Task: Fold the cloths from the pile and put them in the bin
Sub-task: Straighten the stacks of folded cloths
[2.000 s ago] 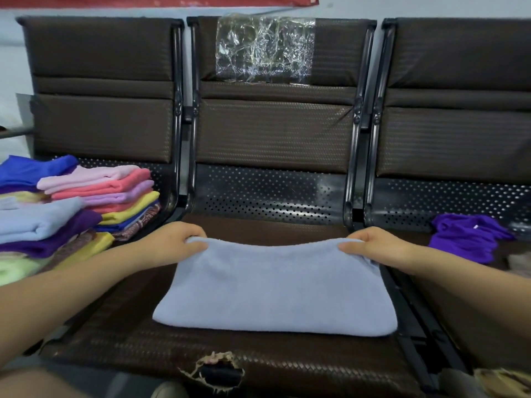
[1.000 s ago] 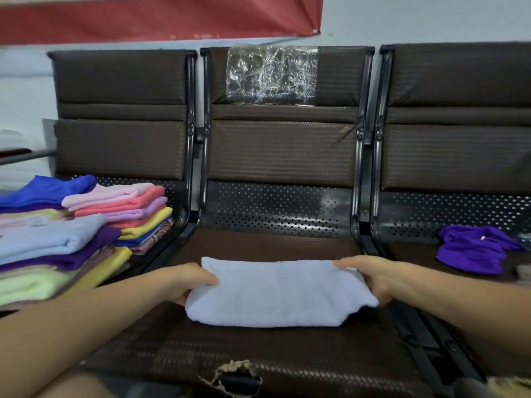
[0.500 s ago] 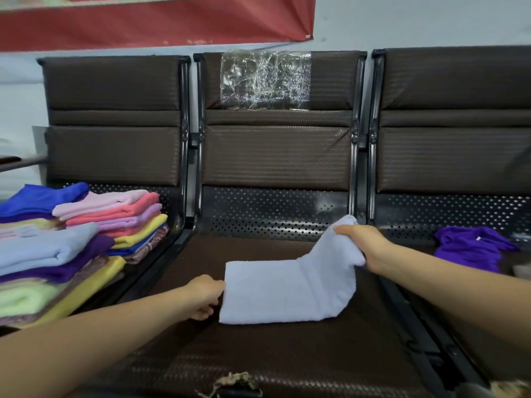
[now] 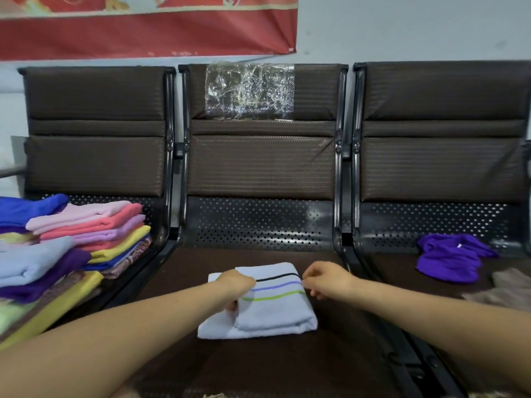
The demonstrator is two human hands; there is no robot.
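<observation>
A light blue cloth [image 4: 275, 314] with black, purple and green stripes lies folded on the middle seat [image 4: 258, 366]. Its upper layer is doubled over a slightly wider lower layer. My left hand [image 4: 235, 285] rests on the cloth's left part, with the fingers curled down onto the edge of the upper layer. At the cloth's right edge, by the stripes, my right hand [image 4: 324, 280] pinches it with curled fingers. No bin is in view.
A tall stack of folded cloths [image 4: 86, 234] in several colours fills the left seat. A crumpled purple cloth [image 4: 451, 258] and a beige cloth [image 4: 511, 285] lie on the right seat. Black metal frame bars [image 4: 342, 225] separate the seats.
The cloth was halved front to back. My right hand then lifted its right end and laid it over to the left, exposing the stripes. My left hand moved onto the cloth.
</observation>
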